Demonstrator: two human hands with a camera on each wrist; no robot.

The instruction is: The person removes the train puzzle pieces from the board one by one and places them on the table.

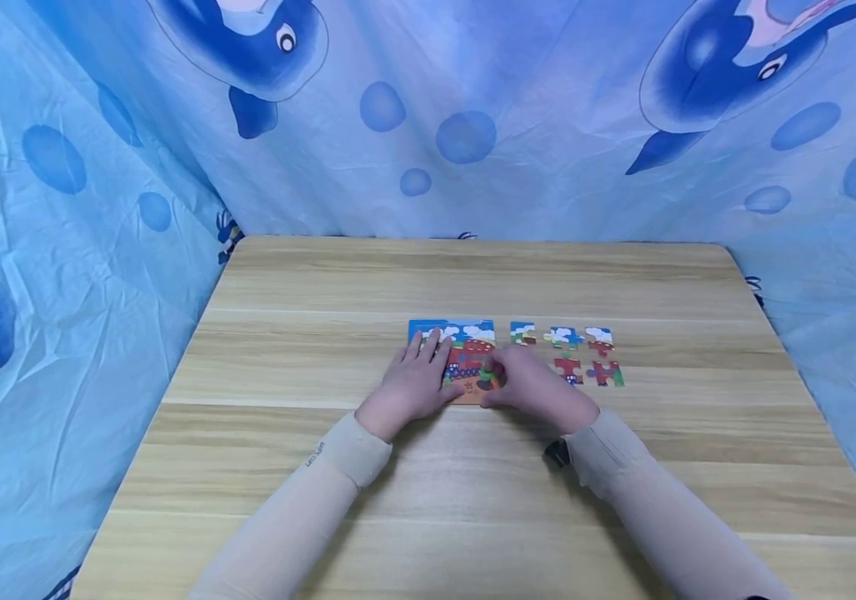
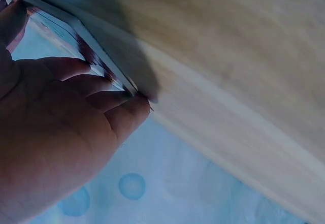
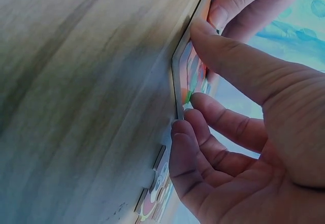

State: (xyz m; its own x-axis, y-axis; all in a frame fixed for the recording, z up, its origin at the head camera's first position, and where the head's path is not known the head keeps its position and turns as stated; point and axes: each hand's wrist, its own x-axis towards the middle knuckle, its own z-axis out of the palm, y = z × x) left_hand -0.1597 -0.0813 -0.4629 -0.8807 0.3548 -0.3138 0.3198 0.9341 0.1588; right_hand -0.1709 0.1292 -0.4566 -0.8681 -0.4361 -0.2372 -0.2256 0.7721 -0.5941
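Observation:
A colourful jigsaw puzzle (image 1: 465, 329) lies on the wooden table, showing blue sky, white clouds and a red mushroom-like roof. Across its left part rests my left hand (image 1: 416, 383), fingers spread and fairly straight, covering that area. In the left wrist view, the little finger of this hand (image 2: 66, 122) reaches the board's edge. My right hand (image 1: 528, 383) curls round the puzzle's lower right corner. Seen from the right wrist, the right hand's thumb (image 3: 218, 43) presses near one edge, while its bent fingers (image 3: 203, 137) meet the adjoining edge.
Right of the puzzle lie several loose pieces: a sky piece (image 1: 523, 332), a cloud piece (image 1: 599, 337), a red piece (image 1: 569, 370) and a red-green piece (image 1: 606, 373). Blue dolphin-print cloth (image 1: 428, 200) hangs behind the table (image 1: 307, 333).

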